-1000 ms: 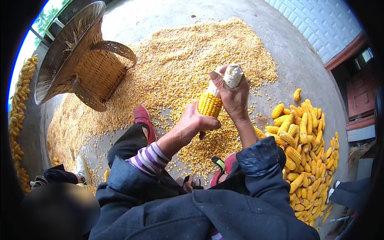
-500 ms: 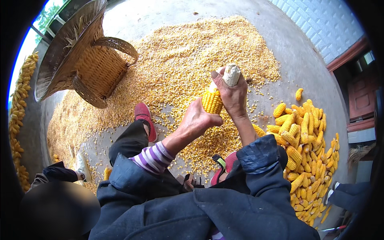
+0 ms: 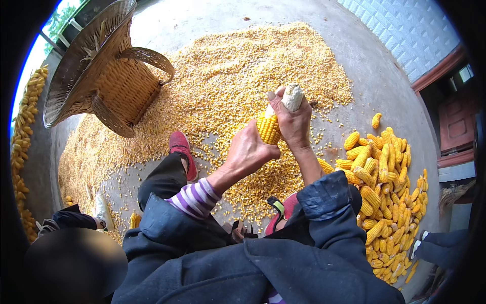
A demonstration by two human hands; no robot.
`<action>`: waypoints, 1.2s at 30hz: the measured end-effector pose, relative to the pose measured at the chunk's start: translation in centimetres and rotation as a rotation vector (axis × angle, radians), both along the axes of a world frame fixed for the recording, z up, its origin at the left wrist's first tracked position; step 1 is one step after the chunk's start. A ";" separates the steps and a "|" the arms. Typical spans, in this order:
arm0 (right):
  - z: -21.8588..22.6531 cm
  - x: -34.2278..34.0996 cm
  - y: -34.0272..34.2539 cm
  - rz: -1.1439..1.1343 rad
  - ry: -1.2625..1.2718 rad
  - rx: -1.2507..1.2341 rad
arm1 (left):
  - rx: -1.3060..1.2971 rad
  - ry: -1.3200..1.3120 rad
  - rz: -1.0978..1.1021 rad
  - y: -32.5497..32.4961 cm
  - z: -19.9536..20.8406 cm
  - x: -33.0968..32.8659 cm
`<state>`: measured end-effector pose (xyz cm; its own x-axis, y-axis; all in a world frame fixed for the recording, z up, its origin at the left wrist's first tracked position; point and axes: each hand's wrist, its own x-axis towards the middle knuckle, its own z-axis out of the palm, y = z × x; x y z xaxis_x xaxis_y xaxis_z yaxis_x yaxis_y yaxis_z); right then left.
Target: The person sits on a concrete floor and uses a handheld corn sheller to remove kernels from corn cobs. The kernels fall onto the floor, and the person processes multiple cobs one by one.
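Over the grain, my left hand (image 3: 249, 149) is closed around an ear of corn (image 3: 268, 128) with rows of yellow kernels. My right hand (image 3: 292, 120) grips a bare whitish corncob (image 3: 292, 97), its pale end sticking up past the thumb. The cob and the ear touch where my two hands meet. Below and beyond them, loose corn kernels (image 3: 238, 66) lie spread in a thick layer on the concrete floor. How far the ear is stripped on its underside is hidden by my fingers.
A wicker basket (image 3: 126, 91) with a wide flared rim lies tipped at the far left. Heaped at my right are many whole corn ears (image 3: 387, 187). More ears (image 3: 25, 131) line the left edge. Other people's feet show at lower left (image 3: 104, 213) and right (image 3: 416, 248).
My hands stay together on the ear and the cob, with only a slight shift of the fingers. The view has moved a little; everything else stands as before.
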<state>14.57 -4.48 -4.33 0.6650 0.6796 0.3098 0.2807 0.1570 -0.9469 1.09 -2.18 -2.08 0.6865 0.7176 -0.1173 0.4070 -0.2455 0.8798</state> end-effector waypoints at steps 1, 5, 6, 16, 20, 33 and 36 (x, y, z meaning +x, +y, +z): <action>0.3 0.0 -0.1 -0.008 -0.010 0.026 | -0.158 -0.066 -0.034 0.1 0.5 -0.2; 1.8 -0.2 -0.4 0.088 0.119 0.077 | -0.612 -0.296 -0.099 0.2 2.5 -1.1; 1.9 -0.4 -0.5 0.146 0.193 0.077 | -0.618 -0.291 -0.090 0.5 2.4 -1.3; -0.4 -1.3 0.1 0.035 0.076 -0.023 | -0.196 -0.241 -0.016 -0.4 -1.1 -0.4; 0.6 -0.4 -0.1 0.118 0.197 0.006 | -0.378 -0.156 -0.088 0.3 1.7 -0.6; -0.4 -0.3 -0.1 0.029 0.005 -0.047 | -0.405 -0.111 -0.060 0.1 1.3 -0.2; 1.6 -0.1 -0.7 0.197 0.138 -0.056 | -0.266 -0.028 -0.066 1.3 1.1 -0.7</action>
